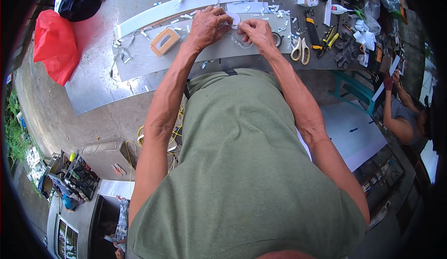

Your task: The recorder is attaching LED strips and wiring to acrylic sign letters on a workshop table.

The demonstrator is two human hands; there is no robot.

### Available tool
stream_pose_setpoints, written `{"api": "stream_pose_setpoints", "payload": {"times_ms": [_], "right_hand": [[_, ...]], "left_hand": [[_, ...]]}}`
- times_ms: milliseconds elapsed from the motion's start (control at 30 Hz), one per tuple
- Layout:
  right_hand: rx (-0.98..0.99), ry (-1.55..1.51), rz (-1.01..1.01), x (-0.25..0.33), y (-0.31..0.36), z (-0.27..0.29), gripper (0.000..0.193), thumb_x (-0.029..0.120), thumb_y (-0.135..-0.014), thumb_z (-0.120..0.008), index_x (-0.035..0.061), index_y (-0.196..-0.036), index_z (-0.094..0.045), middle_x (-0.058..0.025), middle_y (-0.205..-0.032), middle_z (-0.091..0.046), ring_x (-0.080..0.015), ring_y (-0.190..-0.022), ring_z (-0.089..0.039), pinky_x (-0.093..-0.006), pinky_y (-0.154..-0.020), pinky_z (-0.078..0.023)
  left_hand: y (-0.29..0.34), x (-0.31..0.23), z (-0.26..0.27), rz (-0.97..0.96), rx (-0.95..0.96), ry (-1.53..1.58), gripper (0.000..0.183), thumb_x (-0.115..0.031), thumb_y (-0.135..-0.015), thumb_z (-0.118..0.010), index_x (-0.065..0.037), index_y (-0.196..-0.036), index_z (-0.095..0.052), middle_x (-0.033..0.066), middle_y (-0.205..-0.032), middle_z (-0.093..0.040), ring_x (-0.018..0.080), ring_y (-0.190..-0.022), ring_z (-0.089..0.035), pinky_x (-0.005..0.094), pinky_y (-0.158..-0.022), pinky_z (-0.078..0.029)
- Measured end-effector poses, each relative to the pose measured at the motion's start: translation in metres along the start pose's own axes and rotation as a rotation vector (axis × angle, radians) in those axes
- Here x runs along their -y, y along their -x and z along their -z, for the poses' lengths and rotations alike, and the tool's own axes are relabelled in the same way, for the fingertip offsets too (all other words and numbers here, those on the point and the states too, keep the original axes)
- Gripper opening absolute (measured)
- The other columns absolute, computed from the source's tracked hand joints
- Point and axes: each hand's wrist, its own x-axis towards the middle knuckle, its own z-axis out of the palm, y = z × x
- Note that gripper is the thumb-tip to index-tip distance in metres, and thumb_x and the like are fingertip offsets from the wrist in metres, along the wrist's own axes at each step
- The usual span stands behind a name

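Note:
Both my hands meet over the far part of the table, at a small white rounded piece [232, 18]. My left hand [208, 27] has its fingers bent and pinched at the piece's left edge. From the other side, my right hand [257, 33] pinches with thumb and forefinger at its lower right edge. What exactly sits between the right fingertips is too small to make out. Thin white wire trails beneath the hands. To the left lies a tan block-like loop with a slot [165, 41]. A black-rimmed tape roll [277, 39] rests beside my right hand.
A long white strip [186, 8] lies beyond my hands, with small white wired modules scattered around. Scissors [300, 51], a yellow-black cutter [313, 30], pliers [332, 40] and a grey glove [347, 51] lie rightward. A red bag [53, 44] sits left. Another person [404, 114] works far right.

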Motion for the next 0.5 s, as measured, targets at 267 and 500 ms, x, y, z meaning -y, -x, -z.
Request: {"api": "stream_pose_setpoints", "payload": {"times_ms": [267, 500], "right_hand": [[0.056, 0.011, -0.007, 0.004, 0.002, 0.001, 0.023, 0.019, -0.094, -0.071, -0.0035, -0.1, -0.072, -0.0079, -0.08, -0.072, -0.009, -0.057, -0.061, -0.0226, -0.047, -0.046], [-0.008, -0.114, 0.011, -0.002, 0.006, -0.008, 0.02, 0.013, -0.092, -0.07, -0.006, -0.1, -0.07, -0.0121, -0.078, -0.073, -0.0131, -0.056, -0.068, -0.0259, -0.046, -0.053]], "left_hand": [[0.0, 0.004, -0.002, -0.009, -0.006, 0.033, 0.013, -0.02, -0.082, -0.076, -0.019, -0.094, -0.075, -0.0004, -0.095, -0.066, 0.0216, -0.091, -0.062, 0.0378, -0.074, -0.046], [-0.001, 0.002, -0.003, -0.002, -0.011, -0.007, 0.013, -0.021, -0.082, -0.077, -0.019, -0.095, -0.076, -0.0018, -0.094, -0.068, 0.0209, -0.091, -0.063, 0.0378, -0.073, -0.046]]}}
